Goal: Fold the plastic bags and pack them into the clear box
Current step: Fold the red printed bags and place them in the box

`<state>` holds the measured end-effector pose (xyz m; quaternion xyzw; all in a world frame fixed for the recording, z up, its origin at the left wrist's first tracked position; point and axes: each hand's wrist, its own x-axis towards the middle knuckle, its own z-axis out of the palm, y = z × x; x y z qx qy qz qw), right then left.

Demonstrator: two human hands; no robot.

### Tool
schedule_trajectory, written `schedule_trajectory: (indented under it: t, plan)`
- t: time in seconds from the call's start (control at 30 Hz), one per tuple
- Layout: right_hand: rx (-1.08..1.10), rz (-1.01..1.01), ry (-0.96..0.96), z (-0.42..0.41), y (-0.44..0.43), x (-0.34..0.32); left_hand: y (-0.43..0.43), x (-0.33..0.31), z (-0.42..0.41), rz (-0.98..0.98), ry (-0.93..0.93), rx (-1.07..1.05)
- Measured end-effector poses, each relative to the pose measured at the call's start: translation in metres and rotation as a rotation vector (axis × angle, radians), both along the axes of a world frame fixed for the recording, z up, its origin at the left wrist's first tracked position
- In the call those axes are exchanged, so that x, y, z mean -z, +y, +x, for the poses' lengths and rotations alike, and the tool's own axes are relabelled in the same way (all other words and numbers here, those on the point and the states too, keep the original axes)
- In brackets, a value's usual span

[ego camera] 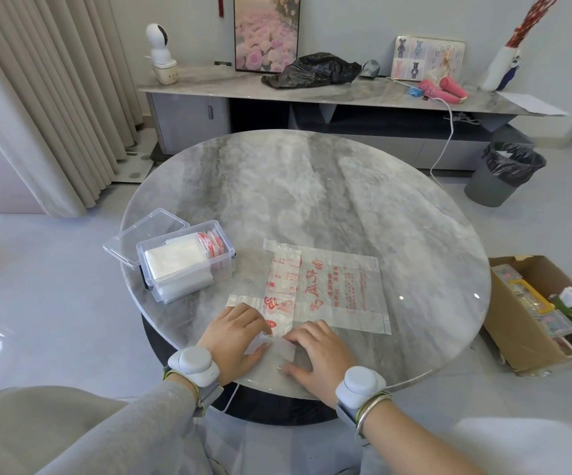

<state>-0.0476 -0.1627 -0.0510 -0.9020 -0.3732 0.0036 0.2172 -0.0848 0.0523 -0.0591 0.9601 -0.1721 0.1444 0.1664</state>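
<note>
A clear plastic bag with red print lies flat on the round marble table, its handles pointing left. My left hand rests on its near left corner. My right hand lies next to it, fingers flat on the near edge. Between the two hands a small folded white flap of plastic sticks up, pinched by my left fingers. The clear box stands at the table's left, lid open to the left, holding several folded bags, white and red-printed.
A cardboard box of items stands on the floor to the right. A grey bin with a black liner is beyond it. A low cabinet with a black bag and a white cable runs along the back wall. Curtains hang at left.
</note>
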Motion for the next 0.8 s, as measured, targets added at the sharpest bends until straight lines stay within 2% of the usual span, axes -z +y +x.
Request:
schedule_trajectory:
  t: [0.13, 0.43, 0.67, 0.8]
  plan:
    - [0.092, 0.093, 0.055, 0.002, 0.007, 0.0, 0.002, -0.005, 0.001, -0.02, 0.071, -0.009]
    - [0.214, 0.099, 0.139, 0.008, 0.023, 0.007, 0.008, -0.01, 0.007, -0.112, 0.18, -0.054]
    - [0.237, 0.137, 0.301, 0.019, 0.025, 0.002, -0.002, -0.018, 0.007, -0.344, 0.307, -0.23]
    - [0.265, 0.115, 0.362, 0.024, 0.027, -0.001, 0.004, -0.018, 0.008, -0.384, 0.349, -0.289]
